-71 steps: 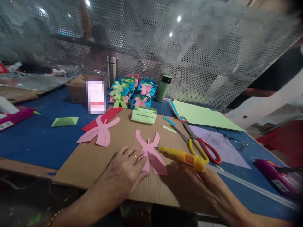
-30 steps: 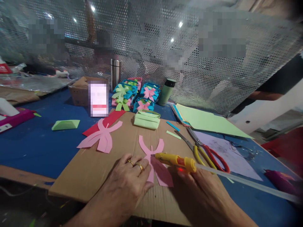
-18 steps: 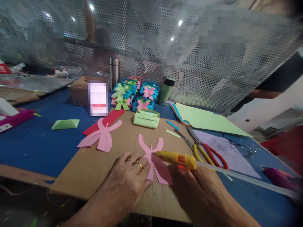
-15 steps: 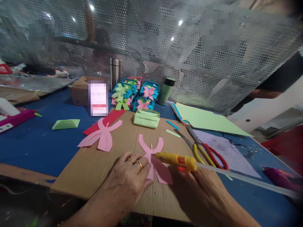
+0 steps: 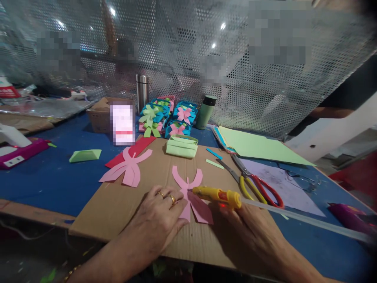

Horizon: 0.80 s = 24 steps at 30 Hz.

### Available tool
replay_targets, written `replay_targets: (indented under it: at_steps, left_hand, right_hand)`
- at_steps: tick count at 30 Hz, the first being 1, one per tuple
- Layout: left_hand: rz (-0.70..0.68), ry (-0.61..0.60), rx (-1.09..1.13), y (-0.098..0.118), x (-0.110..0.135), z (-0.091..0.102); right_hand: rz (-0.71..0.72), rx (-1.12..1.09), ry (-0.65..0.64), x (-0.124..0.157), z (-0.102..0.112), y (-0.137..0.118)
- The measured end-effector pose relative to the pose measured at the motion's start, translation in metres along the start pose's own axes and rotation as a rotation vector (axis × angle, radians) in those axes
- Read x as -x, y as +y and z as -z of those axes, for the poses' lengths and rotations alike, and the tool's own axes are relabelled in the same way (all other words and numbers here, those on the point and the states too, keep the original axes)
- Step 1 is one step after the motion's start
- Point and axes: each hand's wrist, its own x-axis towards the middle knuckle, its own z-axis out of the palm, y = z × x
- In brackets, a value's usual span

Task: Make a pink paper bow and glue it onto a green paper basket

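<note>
My right hand (image 5: 244,220) is wrapped round a yellow hot glue gun (image 5: 218,196). A long clear glue stick (image 5: 294,217) trails from its back end, and a small red light glows on its underside. The gun's nozzle is at the narrow middle of a pink paper bow cutout (image 5: 202,210). With fingers bent, my left hand (image 5: 165,212) holds that cutout against the cardboard sheet (image 5: 118,214) by its left side. Rings circle two of its fingers. Farther left lies another pink bow cutout (image 5: 129,169), partly over a red paper strip (image 5: 145,145).
A folded green paper box (image 5: 182,146) stands beyond the cutout. Scissors (image 5: 255,188) and green paper sheets (image 5: 265,147) lie right. Behind are small bow-trimmed baskets (image 5: 167,116), a steel flask (image 5: 142,92), a green tumbler (image 5: 207,113), a cardboard box (image 5: 98,116) and a pixelated bright panel (image 5: 123,124).
The view has shifted slightly. The glue gun's nozzle stays at the middle of the pink cutout, and my left hand keeps its hold.
</note>
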Motion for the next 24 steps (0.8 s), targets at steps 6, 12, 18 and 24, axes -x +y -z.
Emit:
replay_targets:
  at_steps: [6, 12, 18, 24]
  left_hand:
    - [0.34, -0.228, 0.001, -0.034, -0.035, 0.033]
    - [0.427, -0.315, -0.086, -0.064, -0.08, 0.021]
    - [0.477, -0.328, -0.028, -0.065, -0.089, 0.007]
    - [0.547, -0.333, 0.118, -0.063, -0.091, 0.009]
  right_hand:
    - [-0.115, 0.024, -0.177, -0.009, 0.007, -0.014]
    - [-0.181, 0.058, -0.217, -0.011, 0.01, -0.018]
    - [-0.028, 0.172, -0.182, -0.012, 0.008, -0.014]
    - [-0.015, 0.1, -0.108, -0.016, 0.015, -0.021]
